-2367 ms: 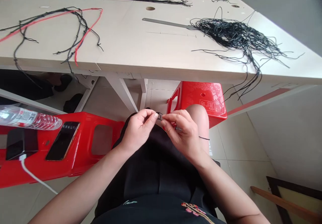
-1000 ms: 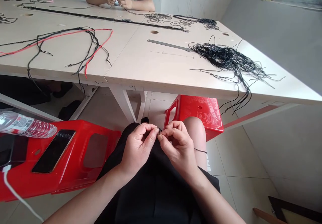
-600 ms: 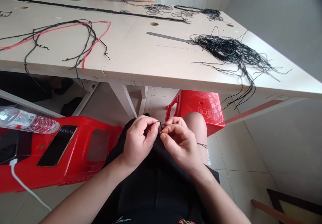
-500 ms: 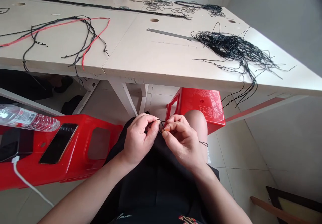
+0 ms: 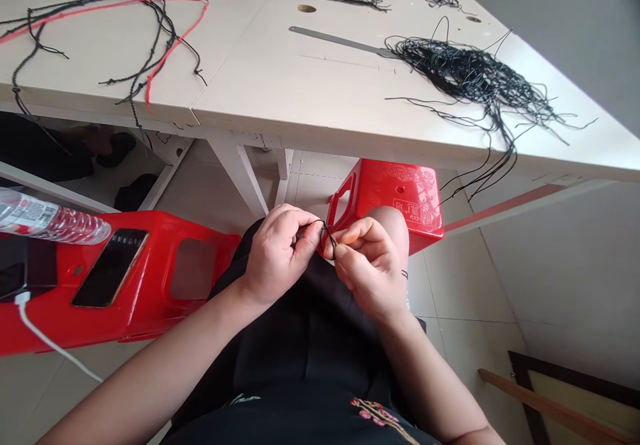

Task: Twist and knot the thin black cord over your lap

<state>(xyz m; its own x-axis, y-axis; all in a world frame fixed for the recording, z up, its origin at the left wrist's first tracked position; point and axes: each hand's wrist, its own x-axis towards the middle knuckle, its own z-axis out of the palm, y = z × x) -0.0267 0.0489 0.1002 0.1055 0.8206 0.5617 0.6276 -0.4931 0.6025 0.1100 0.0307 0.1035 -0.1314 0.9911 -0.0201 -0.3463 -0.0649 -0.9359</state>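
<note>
Above my lap, a thin black cord [image 5: 327, 237] runs in a small loop between my two hands. My left hand [image 5: 279, 253] is closed, pinching the cord between thumb and index finger. At the other side of the loop, my right hand [image 5: 371, 265] pinches the cord between thumb and fingertip, its other fingers curled. Part of the cord is hidden behind the fingers. On the table, a tangled bundle of black cords [image 5: 475, 75] lies to the right, its loose ends hanging over the front edge.
The pale table [image 5: 300, 98] stands ahead, with a steel ruler [image 5: 335, 39] and red and black braided cords [image 5: 150, 51]. A red stool [image 5: 400, 195] is below. On the left, another red stool [image 5: 145, 265] bears a phone [image 5: 111, 268] and a bottle [image 5: 55, 217].
The view has tipped downward, so the other person's hands have left the frame. My right hand has moved slightly right, and the cord loop between my hands is wider.
</note>
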